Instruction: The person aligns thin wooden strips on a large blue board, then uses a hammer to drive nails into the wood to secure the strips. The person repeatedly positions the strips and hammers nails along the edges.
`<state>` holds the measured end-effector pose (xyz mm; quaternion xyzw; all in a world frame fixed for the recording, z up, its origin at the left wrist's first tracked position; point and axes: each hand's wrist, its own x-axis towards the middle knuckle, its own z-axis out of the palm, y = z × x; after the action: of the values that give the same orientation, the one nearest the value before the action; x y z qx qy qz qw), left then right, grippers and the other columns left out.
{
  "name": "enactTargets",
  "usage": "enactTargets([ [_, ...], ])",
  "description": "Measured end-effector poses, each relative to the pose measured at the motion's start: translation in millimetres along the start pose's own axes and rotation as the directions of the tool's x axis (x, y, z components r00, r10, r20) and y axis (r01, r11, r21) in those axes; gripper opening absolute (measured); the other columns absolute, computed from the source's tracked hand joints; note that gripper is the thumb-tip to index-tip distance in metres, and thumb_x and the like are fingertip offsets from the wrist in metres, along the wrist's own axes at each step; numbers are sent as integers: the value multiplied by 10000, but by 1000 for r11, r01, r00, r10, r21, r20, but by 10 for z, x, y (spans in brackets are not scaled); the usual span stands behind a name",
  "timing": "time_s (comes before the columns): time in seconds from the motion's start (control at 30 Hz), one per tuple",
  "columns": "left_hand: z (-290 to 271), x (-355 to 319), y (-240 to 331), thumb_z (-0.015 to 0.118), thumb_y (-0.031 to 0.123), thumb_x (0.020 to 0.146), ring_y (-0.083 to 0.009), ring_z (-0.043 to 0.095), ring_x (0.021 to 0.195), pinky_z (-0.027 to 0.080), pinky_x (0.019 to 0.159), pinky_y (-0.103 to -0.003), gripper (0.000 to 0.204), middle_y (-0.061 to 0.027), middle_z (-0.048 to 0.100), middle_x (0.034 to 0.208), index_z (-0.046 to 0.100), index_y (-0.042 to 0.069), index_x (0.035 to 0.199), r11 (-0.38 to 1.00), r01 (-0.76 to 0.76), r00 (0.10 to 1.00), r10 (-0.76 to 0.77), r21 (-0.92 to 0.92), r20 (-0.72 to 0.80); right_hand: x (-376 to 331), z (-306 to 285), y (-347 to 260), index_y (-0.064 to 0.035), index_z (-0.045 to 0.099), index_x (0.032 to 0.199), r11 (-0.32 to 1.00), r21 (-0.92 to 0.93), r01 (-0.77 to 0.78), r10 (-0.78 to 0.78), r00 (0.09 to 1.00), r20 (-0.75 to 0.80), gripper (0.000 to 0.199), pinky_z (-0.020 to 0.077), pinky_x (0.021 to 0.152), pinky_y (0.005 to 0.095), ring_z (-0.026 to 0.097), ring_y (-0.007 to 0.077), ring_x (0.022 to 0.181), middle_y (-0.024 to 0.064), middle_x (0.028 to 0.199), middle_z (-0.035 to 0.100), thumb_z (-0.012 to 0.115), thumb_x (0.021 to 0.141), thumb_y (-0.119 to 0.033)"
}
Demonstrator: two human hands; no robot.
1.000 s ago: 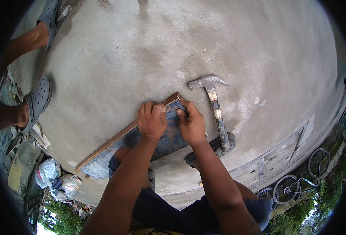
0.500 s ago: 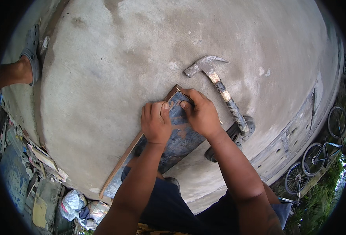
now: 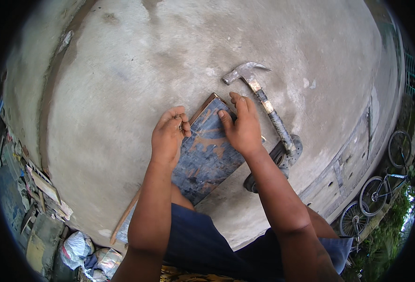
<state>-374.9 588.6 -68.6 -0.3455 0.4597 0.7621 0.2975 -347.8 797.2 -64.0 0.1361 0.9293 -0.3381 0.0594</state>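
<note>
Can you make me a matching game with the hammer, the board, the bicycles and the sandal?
Things:
1. claw hammer
2. blue-painted board
3. bicycles
4. dark sandal

Places:
A. far right, at the edge of the concrete
B. under both hands
C. beneath the end of the hammer's handle
D. lying on the concrete, right of the right hand

Pairs: 1-D, 2-B, 3-A, 4-C

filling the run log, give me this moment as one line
left hand: pinching small item at board edge | right hand: flat on board | hammer: on concrete, right of board, untouched
</note>
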Motion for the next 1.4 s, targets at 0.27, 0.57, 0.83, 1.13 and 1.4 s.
enactTargets([
  [0.27, 129, -10, 42, 553, 91, 1112, -147, 610, 846, 519, 746, -308, 498, -129, 707, 1096, 375, -77, 1546, 987, -48, 981, 17, 152, 196, -332, -69, -153, -26, 655, 1303, 929, 367, -49, 38, 999, 38, 311, 530, 868, 391, 656, 281, 990, 141, 1106, 652, 714, 1014, -125],
  [0.57, 211, -40, -55, 609, 159, 1110, -108, 617, 930, 534, 840, -279, 729, -90, 713, 1085, 208, -21, 1691, 653, -404, 873, 65, 640, 484, -280, 9, -84, -49, 725, 1253, 778, 596, -199, 50, 965, 258, 204, 515, 850, 286, 632, 119, 958, 35, 1053, 611, 696, 1070, -134],
  [0.83, 186, -113, -202, 782, 154, 999, -119, 635, 898, 518, 781, -266, 392, -41, 599, 944, 663, 31, 1352, 676, -443, 882, 211, 589, 421, -309, -158, -241, -69, 712, 1047, -28, 805, -593, 417, 725, 548, 100, 424, 654, 261, 520, 86, 698, -38, 821, 628, 677, 1076, -158],
  [1.13, 276, -54, -444, 785, 236, 999, -206, 640, 887, 542, 765, -357, 213, -68, 646, 983, 773, 44, 1093, 370, -728, 652, 635, 578, 415, -362, -41, -195, -63, 692, 1058, -308, 697, -648, 279, 639, 717, 132, 441, 668, 308, 557, 128, 754, 5, 901, 657, 663, 1071, -191],
  [1.4, 256, 206, -561, 771, 209, 986, -281, 620, 910, 508, 833, -417, 122, -58, 651, 962, 763, 92, 1022, 217, -668, 579, 753, 712, 314, -69, 190, 41, -89, 689, 1308, 971, -170, 170, -189, 977, -101, 350, 497, 939, 468, 616, 344, 1108, 116, 1226, 676, 736, 970, -163],
])
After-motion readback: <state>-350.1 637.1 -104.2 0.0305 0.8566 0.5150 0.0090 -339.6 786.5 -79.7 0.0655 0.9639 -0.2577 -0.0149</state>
